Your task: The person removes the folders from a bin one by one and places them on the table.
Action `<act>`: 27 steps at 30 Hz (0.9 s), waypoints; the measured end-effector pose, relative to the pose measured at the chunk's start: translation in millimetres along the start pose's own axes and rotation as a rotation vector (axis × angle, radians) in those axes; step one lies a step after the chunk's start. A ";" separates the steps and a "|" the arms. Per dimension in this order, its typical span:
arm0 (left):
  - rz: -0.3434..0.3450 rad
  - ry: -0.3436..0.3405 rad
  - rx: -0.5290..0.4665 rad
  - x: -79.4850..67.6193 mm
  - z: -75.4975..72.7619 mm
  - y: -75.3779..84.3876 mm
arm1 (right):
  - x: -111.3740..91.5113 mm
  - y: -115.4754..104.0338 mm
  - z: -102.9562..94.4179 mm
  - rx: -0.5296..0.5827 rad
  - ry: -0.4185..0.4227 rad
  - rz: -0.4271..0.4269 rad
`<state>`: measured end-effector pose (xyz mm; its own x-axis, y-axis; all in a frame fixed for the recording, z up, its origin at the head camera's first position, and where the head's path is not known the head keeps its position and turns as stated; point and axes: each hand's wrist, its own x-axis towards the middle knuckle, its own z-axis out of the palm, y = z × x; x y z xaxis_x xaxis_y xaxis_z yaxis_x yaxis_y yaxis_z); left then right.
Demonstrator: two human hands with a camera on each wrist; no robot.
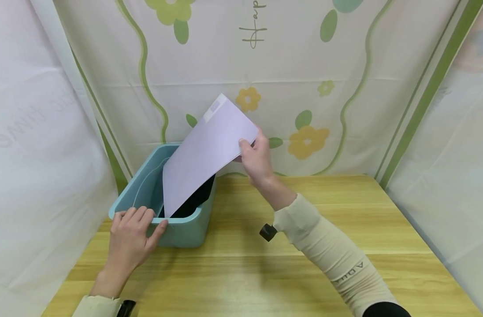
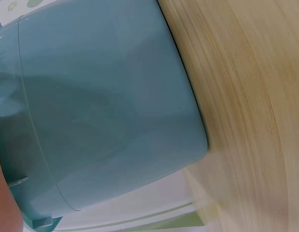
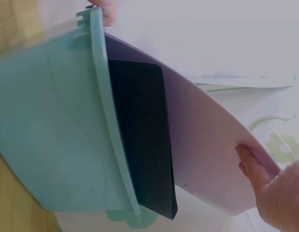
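Surface: we list 1 table of yellow-brown wood grain point(image 1: 289, 281). At its back left corner stands 1 open bin of light-blue plastic point(image 1: 182, 235).

Room: we note 1 off-white cloth point(image 1: 233, 57) beyond the back edge, printed with 2 orange flowers and wavy green lines; 1 white cloth with faint lettering point(image 1: 39, 154) beyond the left edge.

Contents: 1 flat rectangular lilac board point(image 1: 209, 154), slanting, lower end in the bin, upper end raised above the rim; 1 flat black panel point(image 3: 142, 135) beside it.

Hands: 2, well apart. Left hand point(image 1: 132, 233) hooks its fingers over the bin's near rim; right hand point(image 1: 259, 160) pinches the board's raised right corner.
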<state>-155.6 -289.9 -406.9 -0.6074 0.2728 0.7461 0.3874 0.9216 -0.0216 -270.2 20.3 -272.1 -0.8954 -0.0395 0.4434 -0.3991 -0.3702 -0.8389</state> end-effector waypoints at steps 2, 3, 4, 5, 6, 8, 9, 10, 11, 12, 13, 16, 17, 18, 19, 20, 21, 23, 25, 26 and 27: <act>0.000 -0.003 0.001 0.1 -0.2 0.5 | 1.3 -1.8 -3.0 0.003 0.009 0.004; 0.001 -0.001 0.000 0.1 -0.3 0.7 | 2.0 -3.1 -4.4 0.006 0.010 0.007; 0.001 0.000 0.000 0.1 -0.3 0.7 | 2.8 -4.1 -6.0 0.013 0.008 0.008; 0.001 0.000 0.000 0.3 -0.5 0.7 | 3.6 -5.1 -7.5 0.020 0.007 0.010; 0.002 0.000 0.001 0.3 -0.4 0.5 | 4.2 -5.8 -8.9 0.024 0.005 0.010; 0.002 -0.003 0.003 0.5 -0.8 0.2 | 5.2 -7.5 -11.4 0.034 0.004 0.011; 0.002 -0.004 0.004 0.7 -1.0 0.0 | 5.6 -8.3 -12.5 0.039 0.006 0.013; 0.001 -0.005 0.006 0.8 -1.0 -0.2 | 6.3 -8.5 -13.5 0.043 0.009 0.014; 0.001 -0.007 0.007 0.8 -1.1 -0.4 | 6.7 -8.9 -14.3 0.043 0.016 0.019; 0.002 -0.007 0.008 0.8 -1.2 -0.6 | 7.3 -9.3 -15.2 0.049 0.020 0.023; 0.003 -0.006 0.008 0.9 -1.2 -0.6 | 7.9 -9.6 -16.0 0.056 0.026 0.026; 0.006 0.005 0.005 0.7 -0.8 -0.7 | 9.3 -10.6 -18.5 0.070 0.036 0.038; 0.007 0.008 0.004 0.5 -0.8 -0.6 | 9.8 -11.1 -19.4 0.078 0.036 0.039; 0.008 0.012 0.003 0.4 -0.7 -0.5 | 10.3 -11.6 -20.5 0.084 0.035 0.041; 0.009 0.015 0.002 0.3 -0.6 -0.3 | 10.5 -12.1 -21.5 0.087 0.035 0.043; 0.009 0.018 0.000 0.2 -0.7 -0.2 | 10.6 -12.8 -22.6 0.088 0.033 0.046; 0.010 0.019 0.001 0.3 -0.8 0.1 | 10.9 -13.4 -23.7 0.091 0.031 0.047; 0.011 0.023 0.000 0.5 -1.1 0.4 | 11.1 -14.7 -25.6 0.094 0.028 0.049; 0.013 0.025 0.000 0.9 -1.4 0.7 | 11.2 -16.0 -27.0 0.096 0.024 0.049; 0.012 0.025 -0.001 1.1 -1.5 0.6 | 11.4 -16.6 -27.7 0.097 0.022 0.047; 0.013 0.025 0.001 1.2 -1.6 0.6 | 11.5 -17.2 -28.2 0.100 0.021 0.046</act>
<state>-155.0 -289.5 -404.9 -0.5852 0.2776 0.7619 0.3944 0.9184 -0.0317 -279.2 52.4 -261.5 -0.9167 -0.0389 0.3977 -0.3372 -0.4590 -0.8220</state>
